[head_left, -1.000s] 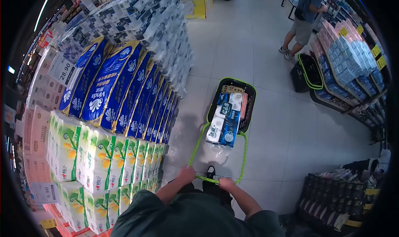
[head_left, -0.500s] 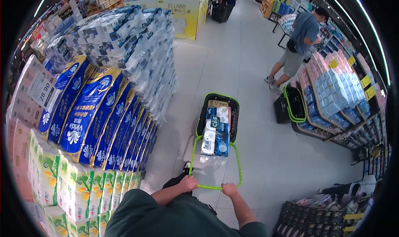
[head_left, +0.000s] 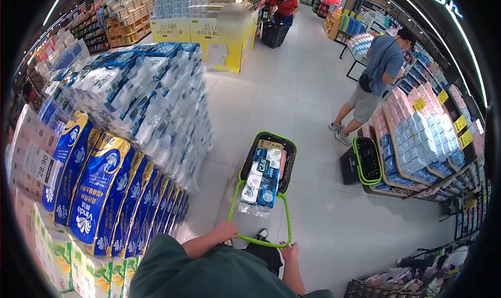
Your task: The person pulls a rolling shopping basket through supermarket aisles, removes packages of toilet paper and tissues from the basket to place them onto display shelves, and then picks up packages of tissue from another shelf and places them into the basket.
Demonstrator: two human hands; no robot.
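Observation:
A black shopping basket [head_left: 288,157] with a lime-green rim is on the floor ahead of me. Its long green handle [head_left: 288,217] reaches back toward my body. My left hand [head_left: 225,231] is closed around the left corner of that handle. At the right corner, my right hand [head_left: 289,252] has the handle between its fingers, in a looser hold. A plastic-wrapped pack of toilet rolls [head_left: 261,179], white and blue with a C&S label, lies lengthwise in the basket and sticks out over its near edge. Part of a pink item shows beside the pack.
Blue Vinda tissue packs [head_left: 96,193] and a tall stack of wrapped rolls [head_left: 151,94] line my left. On the right stand a person in grey-blue [head_left: 383,57], another black basket [head_left: 367,159] and a tissue shelf [head_left: 417,131]. A person in red [head_left: 284,5] is behind a dark cart [head_left: 275,34].
The basket has turned slightly and shifted a little left and down in view. My right hand's grip looks looser. A shoe now shows under the handle. The view has tilted up.

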